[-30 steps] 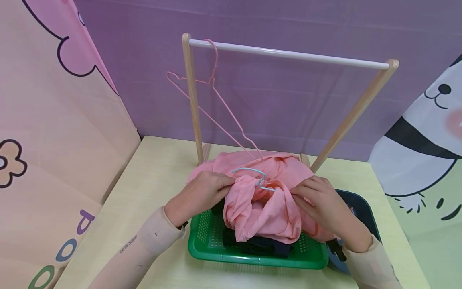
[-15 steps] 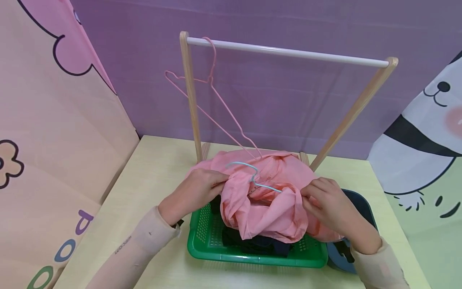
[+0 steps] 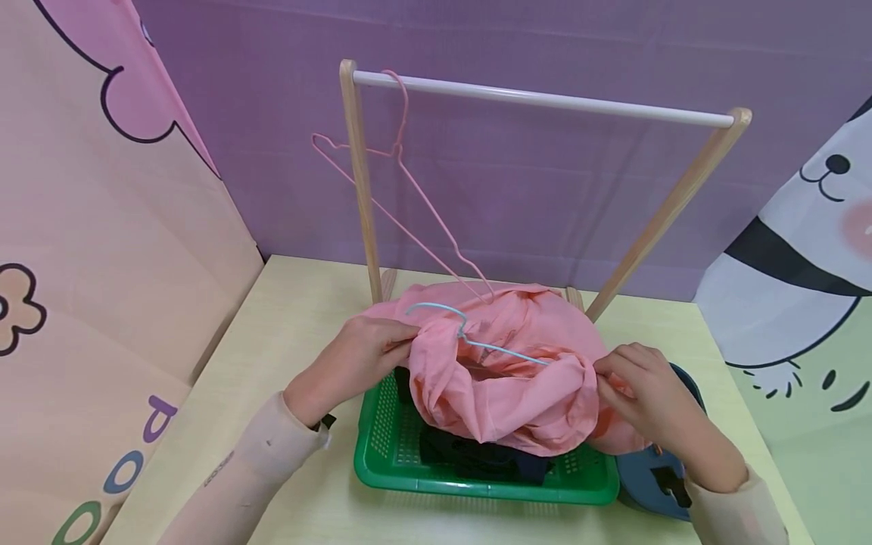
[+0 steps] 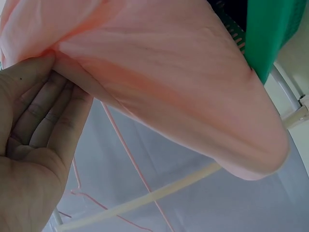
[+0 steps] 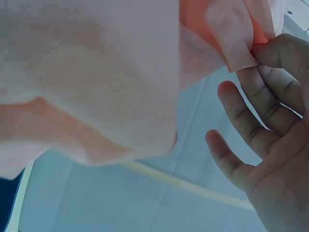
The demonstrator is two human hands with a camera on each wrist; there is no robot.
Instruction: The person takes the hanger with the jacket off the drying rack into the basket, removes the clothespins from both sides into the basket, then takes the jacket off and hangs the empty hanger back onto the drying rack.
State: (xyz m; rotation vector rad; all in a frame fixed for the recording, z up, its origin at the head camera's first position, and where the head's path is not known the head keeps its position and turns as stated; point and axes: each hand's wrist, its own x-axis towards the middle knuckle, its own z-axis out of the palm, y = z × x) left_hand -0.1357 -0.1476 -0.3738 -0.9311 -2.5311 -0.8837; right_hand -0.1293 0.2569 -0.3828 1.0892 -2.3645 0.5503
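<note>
We observe the left hand [image 3: 354, 367] pinching the pink garment [image 3: 504, 416]; the right hand [image 3: 657, 393] pinches its opposite side; we find the garment over the green basket [image 3: 487, 489], the light-blue hanger [image 3: 504, 350] partly inside it, partly exposed; a pink hanger [image 3: 428, 201] hangs from the white rail [image 3: 545, 99].

Head view evenly bright, white rail [image 3: 518, 95] faintly shiny, wrist views dimmer — bluish, pink cloth [image 5: 96, 72] softly blurred

The left forearm [image 3: 238, 469] and right forearm [image 3: 739, 503] slant inward from below. The left hand [image 3: 354, 359] pinches, thumb [image 4: 31, 72] against curled fingers [image 4: 35, 110]; the right hand [image 3: 650, 390] pinches with thumb and fingertip, its two outer fingers [image 5: 242, 117] spread apart.
</note>
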